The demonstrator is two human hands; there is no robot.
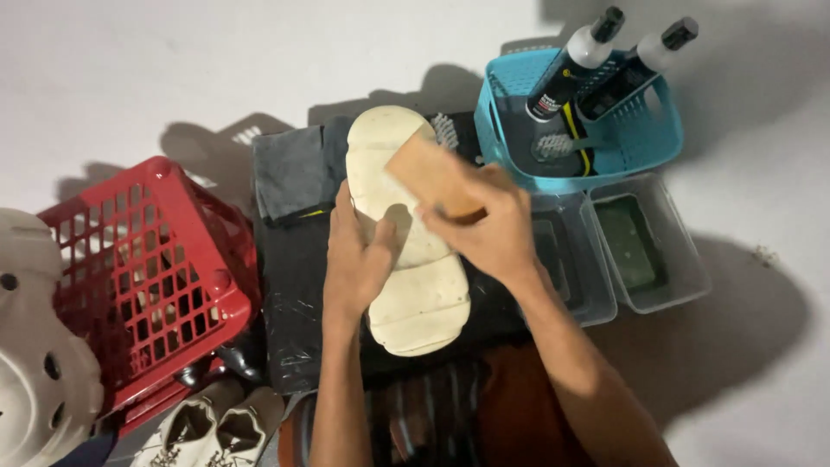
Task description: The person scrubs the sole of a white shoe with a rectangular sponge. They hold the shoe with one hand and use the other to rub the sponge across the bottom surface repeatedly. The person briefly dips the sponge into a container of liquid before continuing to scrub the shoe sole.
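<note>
Head view, looking down. Your left hand [359, 255] lies flat on a cream-coloured shoe sole [406, 233], fingers spread and pressing its middle, so that grip is apart and only resting on the sole, not closed around it. Your right hand [488, 225] has its grip clamped on a tan rectangular block [432, 177], held tilted with its lower face against the upper half of the sole. The sole lies lengthwise, tread side up, on a black plastic sheet [298, 294] spread over the floor [130, 69], directly in front of you. At the far edge of the sheet a grey cloth [290, 173] lies just beside the toe end of the sole, and the white bristles of a brush [445, 131] show behind the block. To the right stands a turquoise basket [644, 143] holding two black bottles with white necks [575, 65] and a small brush with a yellow handle [562, 143]. Nearer you, touching that basket, sit two clear plastic tubs [683, 251], the right one with dark green contents. To the left stands a red perforated basket [147, 277]; below it lie a pair of off-white shoes [216, 428] and, at the frame edge, a cream perforated shoe [35, 363].
</note>
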